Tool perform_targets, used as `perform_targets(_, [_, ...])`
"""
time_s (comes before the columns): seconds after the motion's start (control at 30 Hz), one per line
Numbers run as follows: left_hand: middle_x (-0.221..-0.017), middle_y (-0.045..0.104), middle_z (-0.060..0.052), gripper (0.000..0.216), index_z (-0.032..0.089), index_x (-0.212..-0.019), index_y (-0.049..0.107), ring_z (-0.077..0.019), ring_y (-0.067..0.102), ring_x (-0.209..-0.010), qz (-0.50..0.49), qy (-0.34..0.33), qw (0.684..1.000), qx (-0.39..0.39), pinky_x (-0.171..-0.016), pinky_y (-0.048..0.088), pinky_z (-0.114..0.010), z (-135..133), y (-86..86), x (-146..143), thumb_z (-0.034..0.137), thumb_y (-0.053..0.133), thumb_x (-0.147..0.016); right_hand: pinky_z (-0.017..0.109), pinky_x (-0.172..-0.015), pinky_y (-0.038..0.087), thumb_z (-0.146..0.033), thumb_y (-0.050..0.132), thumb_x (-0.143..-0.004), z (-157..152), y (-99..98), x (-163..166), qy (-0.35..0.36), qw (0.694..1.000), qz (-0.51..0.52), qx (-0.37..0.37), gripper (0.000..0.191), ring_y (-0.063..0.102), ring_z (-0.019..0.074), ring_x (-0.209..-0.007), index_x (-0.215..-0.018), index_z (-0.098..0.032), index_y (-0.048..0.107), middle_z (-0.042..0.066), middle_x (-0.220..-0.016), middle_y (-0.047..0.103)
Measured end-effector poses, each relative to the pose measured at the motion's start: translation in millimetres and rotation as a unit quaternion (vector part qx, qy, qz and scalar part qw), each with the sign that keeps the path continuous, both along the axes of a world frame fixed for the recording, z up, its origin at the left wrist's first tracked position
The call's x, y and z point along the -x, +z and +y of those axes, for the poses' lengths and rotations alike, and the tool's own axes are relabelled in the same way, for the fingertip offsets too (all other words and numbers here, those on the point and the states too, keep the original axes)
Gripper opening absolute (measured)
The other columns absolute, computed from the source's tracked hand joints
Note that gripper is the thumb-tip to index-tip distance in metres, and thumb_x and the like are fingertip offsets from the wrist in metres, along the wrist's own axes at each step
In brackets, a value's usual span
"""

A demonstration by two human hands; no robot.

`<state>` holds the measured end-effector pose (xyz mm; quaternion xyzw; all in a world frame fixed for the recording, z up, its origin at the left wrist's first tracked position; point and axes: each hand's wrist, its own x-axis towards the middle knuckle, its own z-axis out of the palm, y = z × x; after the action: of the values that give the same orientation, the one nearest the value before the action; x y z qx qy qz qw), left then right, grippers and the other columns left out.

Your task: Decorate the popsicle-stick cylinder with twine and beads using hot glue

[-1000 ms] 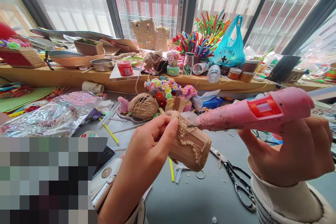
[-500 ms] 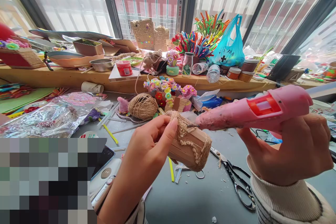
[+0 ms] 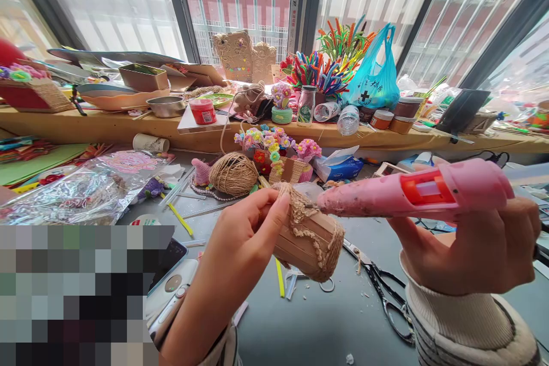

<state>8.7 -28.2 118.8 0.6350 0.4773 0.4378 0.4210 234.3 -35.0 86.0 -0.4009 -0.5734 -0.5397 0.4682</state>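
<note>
My left hand [image 3: 253,229] is closed around a small brown cylinder [image 3: 306,249] covered in flat strips, tilted with its far end to the right. Twine [image 3: 315,237] runs in a wavy line over its side and wraps that end. My right hand [image 3: 476,246] grips a pink hot glue gun [image 3: 377,194] with a clear glue stick [image 3: 529,174] sticking out of its back. The gun's nozzle points left and meets the twine near my left thumb; whether it touches cannot be made out. Right-hand fingers are partly hidden behind the handle.
Black-handled scissors [image 3: 386,291] lie below the cylinder's right. Behind it are a twine ball [image 3: 234,174], crocheted flowers [image 3: 270,146] and a tissue pack [image 3: 341,164]. A plastic bag [image 3: 90,189] lies left. The ledge [image 3: 107,130] carries jars, bottles and pipe cleaners [image 3: 317,74].
The back of the glue gun has dropped, so it lies more level, and its nozzle has shifted slightly left. My left hand and the cylinder have barely moved.
</note>
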Motion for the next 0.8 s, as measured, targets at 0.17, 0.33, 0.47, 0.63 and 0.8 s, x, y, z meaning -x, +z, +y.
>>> perform_targets(0.17, [-0.058, 0.057, 0.002, 0.025, 0.02, -0.069, 0.056, -0.0141, 0.053, -0.053, -0.012, -0.029, 0.999, 0.025, -0.047, 0.039, -0.023, 6, -2.1, 0, 0.041, 0.051, -0.081, 0.037, -0.062, 0.049, -0.039, 0.078, -0.059, 2, 1.3, 1, -0.003, 1.0, -0.023, -0.009, 0.076, 0.058, 0.0214, -0.066, -0.129, -0.028, 0.05, 0.003, -0.088, 0.066])
perform_targets(0.33, [-0.061, 0.057, 0.002, 0.025, 0.018, -0.068, 0.058, -0.0121, 0.051, -0.057, -0.009, -0.017, 1.0, 0.023, -0.05, 0.039, -0.02, 12, -4.2, 1, 0.039, 0.053, -0.08, 0.037, -0.066, 0.049, -0.038, 0.075, -0.064, 6, -1.4, -1, -0.007, 1.0, -0.015, 0.007, 0.074, 0.059, 0.0228, -0.073, -0.132, -0.023, 0.047, 0.006, -0.089, 0.063])
perform_targets(0.47, [-0.062, 0.059, 0.002, 0.024, 0.018, -0.071, 0.062, -0.0119, 0.05, -0.058, 0.009, 0.018, 1.0, 0.007, -0.049, 0.039, -0.019, 16, -1.8, 5, 0.039, 0.054, -0.079, 0.038, -0.069, 0.047, -0.036, 0.066, -0.073, 14, 2.5, -6, -0.022, 0.996, 0.073, 0.05, 0.047, 0.058, 0.0239, -0.079, -0.117, -0.019, 0.06, 0.009, -0.086, 0.057])
perform_targets(0.63, [-0.073, 0.069, -0.002, 0.031, 0.018, -0.085, 0.068, -0.0173, 0.061, -0.073, 0.042, 0.104, 0.99, -0.085, -0.065, 0.048, -0.026, 17, 4.0, 26, 0.034, 0.042, -0.085, 0.036, -0.064, 0.045, -0.051, 0.063, -0.069, 31, -2.5, -34, -0.047, 0.966, 0.208, 0.147, 0.039, 0.052, 0.0203, -0.07, -0.083, -0.014, 0.066, 0.008, -0.077, 0.052])
perform_targets(0.8, [-0.117, 0.065, -0.005, 0.045, 0.015, -0.117, 0.061, -0.0244, 0.053, -0.112, 0.26, 0.265, 0.856, -0.361, -0.106, 0.029, -0.041, 24, -10.8, 71, 0.016, 0.053, -0.073, 0.036, -0.069, 0.045, -0.058, 0.054, -0.07, 33, -36.8, -68, -0.022, 0.913, 0.238, 0.331, 0.047, 0.055, 0.0208, -0.073, -0.088, -0.016, 0.064, 0.008, -0.079, 0.058])
